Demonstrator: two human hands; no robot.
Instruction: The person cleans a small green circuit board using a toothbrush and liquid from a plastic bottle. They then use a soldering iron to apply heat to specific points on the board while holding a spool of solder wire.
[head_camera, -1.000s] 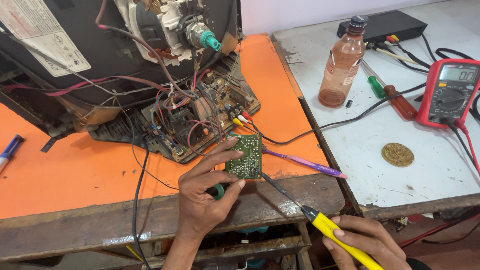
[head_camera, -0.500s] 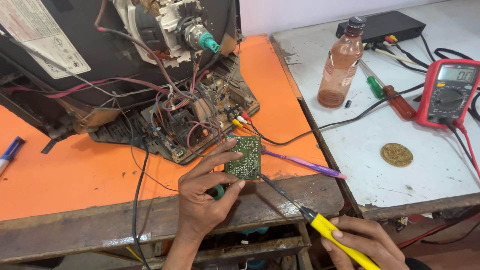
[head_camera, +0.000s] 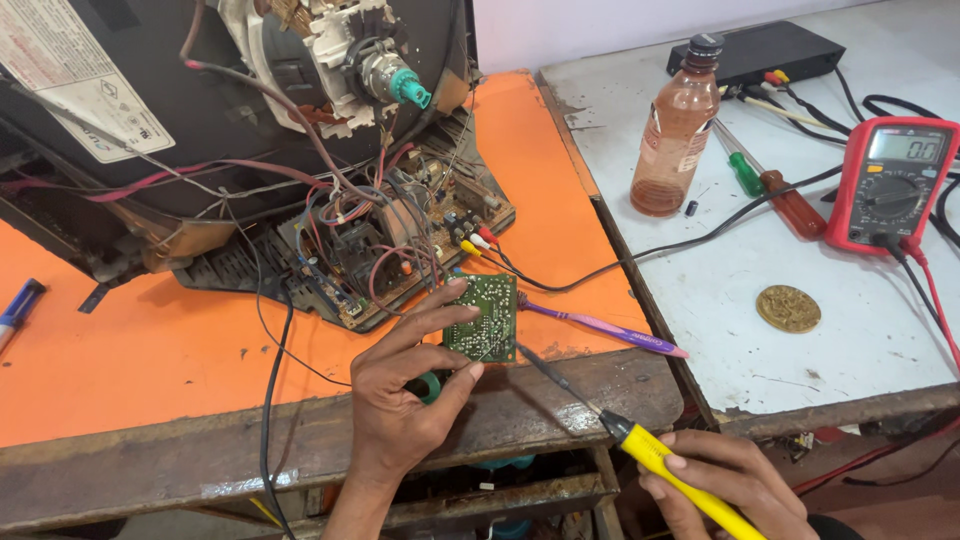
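Holding a small green circuit board (head_camera: 483, 319) upright in the left hand (head_camera: 405, 400), fingers and thumb clamped on its edges, solder side facing the camera, just over the near edge of the orange bench top (head_camera: 130, 370). The right hand (head_camera: 725, 480) is wrapped shut around a yellow-handled soldering iron (head_camera: 640, 445), and its tip is sitting on or just beside the board's lower right corner; can't tell if it's actually touching a joint. No solder wire or smoke is showing, so I'm judging the rework as mid-way: board is pulled and in hand, joint work is under way, refitting is not done. The opened television chassis (head_camera: 380, 250) is lying far left with wires loose. A purple toothbrush (head_camera: 600, 328) is lying just right of the board. On the right white table (head_camera: 760, 270), a multimeter (head_camera: 890, 190), brown bottle (head_camera: 675, 130) and screwdrivers (head_camera: 775, 190) are sitting untouched.
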